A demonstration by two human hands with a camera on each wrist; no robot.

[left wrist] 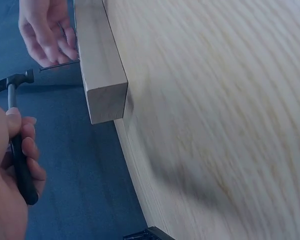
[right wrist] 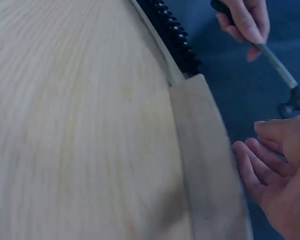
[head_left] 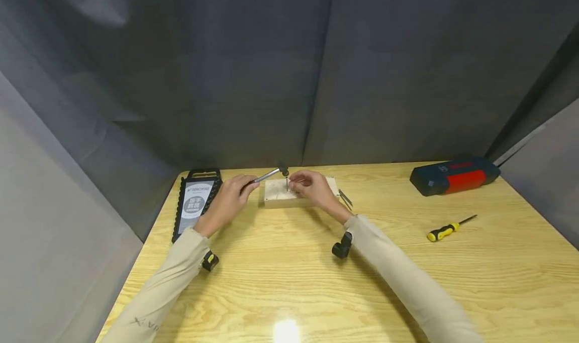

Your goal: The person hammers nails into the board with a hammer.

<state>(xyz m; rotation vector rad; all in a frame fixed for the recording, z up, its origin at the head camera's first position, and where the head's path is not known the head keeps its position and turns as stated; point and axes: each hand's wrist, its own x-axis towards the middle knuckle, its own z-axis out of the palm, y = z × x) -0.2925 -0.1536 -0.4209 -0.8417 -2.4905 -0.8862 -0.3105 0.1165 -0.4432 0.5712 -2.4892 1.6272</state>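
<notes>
Head alone shows screwdriver (head_left: 445, 231); hammer (head_left: 268, 175) in all views.

A hand could pass over the table (head_left: 271, 267) in front of the wooden block (head_left: 285, 204), between the sleeves (head_left: 402, 277). Above the block, the hammer (head_left: 268, 176), nail (head_left: 287, 184) and right hand (head_left: 314, 187) obstruct; a curtain (head_left: 244, 82) stands behind.

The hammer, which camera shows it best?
The left wrist view: the hammer looks big in the left grip, with striking head, shaft and black handle showing. The head view shows it small, handle mostly covered; the right wrist view shows a clear shaft but a blurry striking head.
</notes>
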